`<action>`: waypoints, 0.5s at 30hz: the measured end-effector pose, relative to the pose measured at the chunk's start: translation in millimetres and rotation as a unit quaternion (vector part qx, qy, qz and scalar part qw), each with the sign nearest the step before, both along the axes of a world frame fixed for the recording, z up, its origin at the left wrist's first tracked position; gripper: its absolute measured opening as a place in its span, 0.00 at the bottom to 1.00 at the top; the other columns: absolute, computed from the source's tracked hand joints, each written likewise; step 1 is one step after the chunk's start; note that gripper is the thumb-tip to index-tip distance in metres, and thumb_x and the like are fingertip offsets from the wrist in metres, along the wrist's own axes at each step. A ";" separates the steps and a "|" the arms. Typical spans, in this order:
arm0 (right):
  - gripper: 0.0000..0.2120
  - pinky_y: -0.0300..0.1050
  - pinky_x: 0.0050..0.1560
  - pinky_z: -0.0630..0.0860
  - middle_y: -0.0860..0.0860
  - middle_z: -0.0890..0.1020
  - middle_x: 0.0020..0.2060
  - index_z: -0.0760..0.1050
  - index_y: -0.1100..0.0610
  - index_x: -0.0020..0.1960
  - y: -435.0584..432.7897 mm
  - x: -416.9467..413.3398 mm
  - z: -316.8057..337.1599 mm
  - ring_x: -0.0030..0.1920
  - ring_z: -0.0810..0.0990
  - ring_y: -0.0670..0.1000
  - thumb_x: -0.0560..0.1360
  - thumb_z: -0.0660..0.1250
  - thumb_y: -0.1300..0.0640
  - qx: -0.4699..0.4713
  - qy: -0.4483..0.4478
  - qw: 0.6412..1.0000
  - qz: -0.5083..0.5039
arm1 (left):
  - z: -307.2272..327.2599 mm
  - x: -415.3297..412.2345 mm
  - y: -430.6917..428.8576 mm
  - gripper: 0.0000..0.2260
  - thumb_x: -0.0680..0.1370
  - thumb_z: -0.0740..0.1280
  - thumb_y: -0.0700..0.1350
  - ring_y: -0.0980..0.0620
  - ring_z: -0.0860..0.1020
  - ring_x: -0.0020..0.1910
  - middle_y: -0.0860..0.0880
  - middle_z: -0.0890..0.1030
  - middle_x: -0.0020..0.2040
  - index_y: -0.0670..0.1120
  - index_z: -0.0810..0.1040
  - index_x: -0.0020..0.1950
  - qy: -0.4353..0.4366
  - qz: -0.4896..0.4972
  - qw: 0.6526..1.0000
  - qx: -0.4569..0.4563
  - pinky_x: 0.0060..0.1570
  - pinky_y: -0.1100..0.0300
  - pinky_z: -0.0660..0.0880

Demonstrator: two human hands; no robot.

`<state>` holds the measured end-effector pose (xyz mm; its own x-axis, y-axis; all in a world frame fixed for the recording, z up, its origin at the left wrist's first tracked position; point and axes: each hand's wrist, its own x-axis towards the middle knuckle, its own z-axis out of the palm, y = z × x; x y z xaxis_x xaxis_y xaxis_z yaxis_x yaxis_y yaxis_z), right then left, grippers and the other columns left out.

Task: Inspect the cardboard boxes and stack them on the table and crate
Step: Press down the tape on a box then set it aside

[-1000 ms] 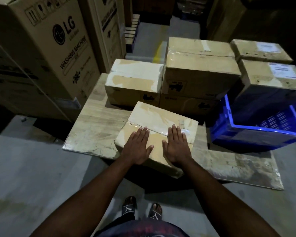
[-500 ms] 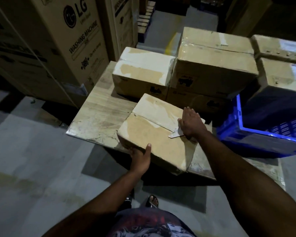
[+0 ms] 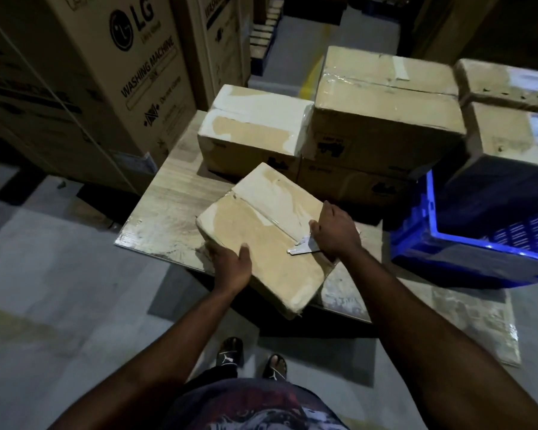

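A taped cardboard box (image 3: 261, 225) is tilted over the front edge of the low wooden table (image 3: 168, 212). My left hand (image 3: 230, 265) grips its near left edge, thumb on top. My right hand (image 3: 336, 231) holds its right edge beside a loose flap of tape. Behind it on the table sit a smaller box (image 3: 255, 128) and a larger box (image 3: 382, 103) stacked on another box (image 3: 351, 184). Two more boxes (image 3: 510, 131) rest on the blue crate (image 3: 432, 243) at the right.
Tall washing-machine cartons (image 3: 106, 82) stand to the left of the table. Grey concrete floor (image 3: 44, 274) lies in front and to the left. My sandalled feet (image 3: 252, 358) are just short of the table's front edge. An aisle runs back behind the boxes.
Both hands lay flat on the box top a second ago. They have since shifted to its left and right edges, and the box now tilts, its near end lifted off the table.
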<state>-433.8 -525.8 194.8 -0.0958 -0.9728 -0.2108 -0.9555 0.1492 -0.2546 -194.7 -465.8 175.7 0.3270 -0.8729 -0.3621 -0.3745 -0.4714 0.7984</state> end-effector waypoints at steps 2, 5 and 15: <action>0.33 0.54 0.73 0.61 0.62 0.65 0.74 0.56 0.63 0.78 2.2 4.8 -3.2 0.73 0.64 0.63 0.81 0.59 0.45 -0.009 -0.003 1.000 -0.004 | 9.6 13.0 -8.6 0.44 0.80 0.65 0.50 0.40 0.46 0.79 0.34 0.43 0.79 0.32 0.36 0.76 -0.080 -0.037 0.996 -0.027 0.77 0.50 0.47; 0.33 0.54 0.74 0.58 0.62 0.63 0.75 0.55 0.63 0.78 -1.3 6.3 -3.6 0.74 0.62 0.62 0.81 0.58 0.46 -0.020 -0.007 1.000 0.002 | 17.5 31.9 -32.8 0.44 0.79 0.65 0.51 0.41 0.39 0.78 0.36 0.37 0.78 0.33 0.37 0.77 -0.196 -0.113 0.969 -0.095 0.75 0.53 0.40; 0.31 0.54 0.77 0.52 0.61 0.61 0.76 0.52 0.62 0.79 -34.2 45.6 -1.0 0.77 0.56 0.60 0.82 0.57 0.48 -0.016 0.023 0.999 0.035 | 21.1 77.6 -131.0 0.35 0.79 0.62 0.58 0.42 0.63 0.74 0.42 0.62 0.77 0.42 0.54 0.78 -0.198 -0.270 0.940 -0.067 0.72 0.47 0.64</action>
